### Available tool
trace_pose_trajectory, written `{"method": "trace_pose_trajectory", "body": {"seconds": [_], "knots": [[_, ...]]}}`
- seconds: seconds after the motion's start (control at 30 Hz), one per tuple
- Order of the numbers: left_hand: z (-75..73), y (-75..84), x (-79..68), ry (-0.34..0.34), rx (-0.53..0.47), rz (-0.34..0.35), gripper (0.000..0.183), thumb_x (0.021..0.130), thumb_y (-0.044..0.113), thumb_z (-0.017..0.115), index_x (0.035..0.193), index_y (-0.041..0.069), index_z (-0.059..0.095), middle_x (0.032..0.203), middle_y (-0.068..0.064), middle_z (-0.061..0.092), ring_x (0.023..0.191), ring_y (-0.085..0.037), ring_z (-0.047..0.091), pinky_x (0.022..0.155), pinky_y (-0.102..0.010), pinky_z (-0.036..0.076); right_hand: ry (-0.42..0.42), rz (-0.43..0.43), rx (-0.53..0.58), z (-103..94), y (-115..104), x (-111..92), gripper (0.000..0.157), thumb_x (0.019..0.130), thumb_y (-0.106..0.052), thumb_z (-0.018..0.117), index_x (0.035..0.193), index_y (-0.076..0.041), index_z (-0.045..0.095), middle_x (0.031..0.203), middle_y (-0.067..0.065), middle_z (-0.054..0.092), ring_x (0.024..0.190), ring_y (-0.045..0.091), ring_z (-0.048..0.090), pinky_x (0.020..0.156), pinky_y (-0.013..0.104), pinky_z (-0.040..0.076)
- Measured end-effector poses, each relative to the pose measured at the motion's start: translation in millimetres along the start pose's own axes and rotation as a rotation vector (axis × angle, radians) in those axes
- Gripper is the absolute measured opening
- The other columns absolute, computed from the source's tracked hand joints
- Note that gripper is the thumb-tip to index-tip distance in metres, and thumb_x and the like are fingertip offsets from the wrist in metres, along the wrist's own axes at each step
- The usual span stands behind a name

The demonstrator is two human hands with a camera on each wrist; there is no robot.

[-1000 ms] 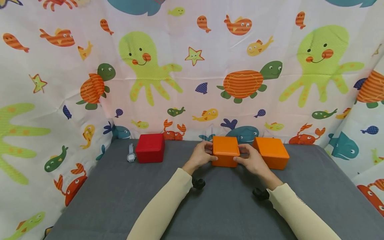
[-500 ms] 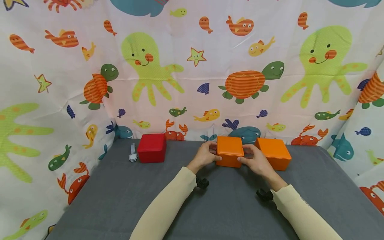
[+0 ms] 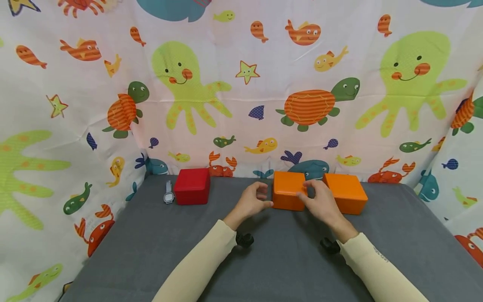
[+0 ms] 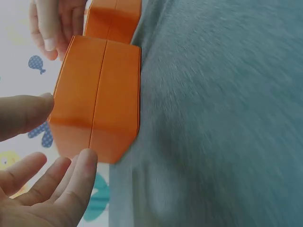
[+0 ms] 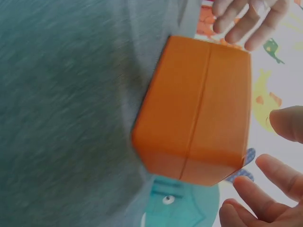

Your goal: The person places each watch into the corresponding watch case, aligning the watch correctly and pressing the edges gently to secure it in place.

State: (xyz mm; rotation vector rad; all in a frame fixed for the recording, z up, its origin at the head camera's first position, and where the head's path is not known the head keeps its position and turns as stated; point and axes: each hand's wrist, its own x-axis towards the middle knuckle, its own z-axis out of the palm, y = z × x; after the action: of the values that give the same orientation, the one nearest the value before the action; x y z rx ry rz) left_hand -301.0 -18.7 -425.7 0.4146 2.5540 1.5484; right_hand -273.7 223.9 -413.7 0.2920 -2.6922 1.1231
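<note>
An orange box [image 3: 288,191] with a lid seam round its sides stands closed at the back of the grey table. Left of it, my left hand [image 3: 250,200] holds nothing; its fingers are spread and lightly bent, with a small gap to the box. My right hand [image 3: 320,202] hovers by the box's right front corner. In the right wrist view, the thumb and fingers of the right hand [image 5: 272,198] are apart from the box [image 5: 199,109]. The left wrist view also shows the box [image 4: 94,90] between both hands. Its inside is hidden.
A second orange box [image 3: 345,193] stands just right of the first, behind my right hand. At the back left are a red box [image 3: 192,187] and a silver wristwatch [image 3: 168,193]. A curtain [image 3: 241,126] printed with sea animals hangs behind the grey table [image 3: 279,260].
The orange box shifted slightly right in the view, as did the background. Both hands held its sides earlier; now they have let go, the left drawing away left and the right lifting a little.
</note>
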Motion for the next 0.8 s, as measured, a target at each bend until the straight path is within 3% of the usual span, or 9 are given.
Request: {"method": "trace_pose_trajectory", "body": {"seconds": [0.27, 0.5, 0.63, 0.8], "knots": [[-34.0, -12.6, -32.5, 0.006, 0.009, 0.046, 0.050, 0.082, 0.016, 0.077, 0.126, 0.009, 0.055, 0.125, -0.010, 0.057, 0.107, -0.023, 0.059, 0.086, -0.039, 0.052, 0.003, -0.059, -0.004, 15.0, -23.0, 0.6, 0.033, 0.090, -0.025, 0.066, 0.113, -0.001, 0.061, 0.115, 0.016, 0.057, 0.100, 0.031, 0.051, 0.090, 0.050, 0.045], [-61.7, -23.4, -53.5, 0.077, 0.033, 0.065, 0.049, 0.083, 0.012, 0.074, 0.127, 0.006, 0.054, 0.126, -0.014, 0.055, 0.110, -0.028, 0.058, 0.086, -0.038, 0.052, -0.020, -0.149, 0.007, 36.9, -45.3, 5.2, 0.028, 0.089, -0.024, 0.068, 0.107, -0.002, 0.063, 0.107, 0.012, 0.059, 0.097, 0.029, 0.052, 0.086, 0.047, 0.046], [-74.4, -32.9, -61.5, 0.128, 0.029, 0.040, 0.049, 0.082, 0.009, 0.075, 0.126, 0.005, 0.054, 0.125, -0.017, 0.056, 0.108, -0.030, 0.059, 0.086, -0.037, 0.053, -0.055, -0.195, 0.007, 51.1, -58.7, 12.0, 0.029, 0.089, -0.025, 0.068, 0.108, -0.003, 0.064, 0.102, 0.011, 0.060, 0.095, 0.028, 0.052, 0.084, 0.045, 0.046], [-90.5, -42.2, -68.0, 0.203, 0.036, 0.034, 0.049, 0.080, 0.006, 0.076, 0.125, 0.004, 0.055, 0.121, -0.018, 0.058, 0.105, -0.033, 0.060, 0.086, -0.037, 0.053, -0.105, -0.206, 0.020, 67.9, -74.2, 22.6, 0.034, 0.089, -0.026, 0.067, 0.113, -0.003, 0.063, 0.107, 0.012, 0.061, 0.098, 0.031, 0.054, 0.089, 0.047, 0.044]]}}
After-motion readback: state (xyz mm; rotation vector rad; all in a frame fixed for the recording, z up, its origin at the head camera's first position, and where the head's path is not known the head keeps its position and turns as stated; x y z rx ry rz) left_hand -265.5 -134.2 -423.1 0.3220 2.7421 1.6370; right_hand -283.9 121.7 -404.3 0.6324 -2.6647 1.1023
